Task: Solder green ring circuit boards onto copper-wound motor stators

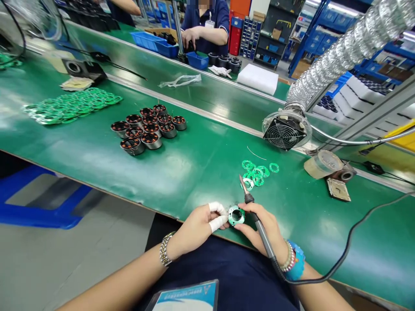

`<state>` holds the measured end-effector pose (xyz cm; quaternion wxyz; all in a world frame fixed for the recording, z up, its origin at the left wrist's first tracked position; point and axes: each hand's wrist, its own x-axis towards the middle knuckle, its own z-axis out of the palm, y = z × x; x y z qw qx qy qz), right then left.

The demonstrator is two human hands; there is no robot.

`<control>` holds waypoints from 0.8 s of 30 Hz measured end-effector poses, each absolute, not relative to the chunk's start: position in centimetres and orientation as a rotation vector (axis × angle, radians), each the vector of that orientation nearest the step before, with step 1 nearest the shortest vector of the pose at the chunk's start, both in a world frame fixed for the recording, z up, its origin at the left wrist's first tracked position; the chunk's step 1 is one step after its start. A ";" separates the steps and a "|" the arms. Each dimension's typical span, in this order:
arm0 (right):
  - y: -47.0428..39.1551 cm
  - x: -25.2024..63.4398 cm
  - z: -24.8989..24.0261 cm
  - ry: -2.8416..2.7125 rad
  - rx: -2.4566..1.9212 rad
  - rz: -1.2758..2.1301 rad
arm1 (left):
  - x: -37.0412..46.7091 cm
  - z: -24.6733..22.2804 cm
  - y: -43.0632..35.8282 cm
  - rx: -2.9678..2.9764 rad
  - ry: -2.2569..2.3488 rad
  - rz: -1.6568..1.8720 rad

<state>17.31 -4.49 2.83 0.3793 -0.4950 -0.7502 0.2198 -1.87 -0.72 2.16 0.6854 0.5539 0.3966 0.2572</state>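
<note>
Close up, a blue and white badge (189, 299) lies on a dark blue shirt (249, 276). Past it, the left hand (199, 222), with white wraps (218, 223) on its fingers, pinches one side of a small round green part (230, 216) by the near edge of the green surface (201, 172). The right hand (269, 222) pinches the other side, and a soldering iron (261, 232) lies across that hand. Loose green rings (258, 180) sit just beyond.
</note>
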 end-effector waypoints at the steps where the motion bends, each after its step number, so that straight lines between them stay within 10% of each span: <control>1: -4.3 17.4 2.9 -1.928 -1.255 0.572 | -1.9 2.1 -0.6 1.238 0.884 0.573; 16: -3.8 17.5 2.8 -1.995 -1.192 0.573 | -2.6 3.0 -0.2 1.395 0.939 0.304; 24: -3.8 17.4 2.5 -1.985 -1.204 0.599 | -4.1 2.3 -1.3 2.419 1.007 0.495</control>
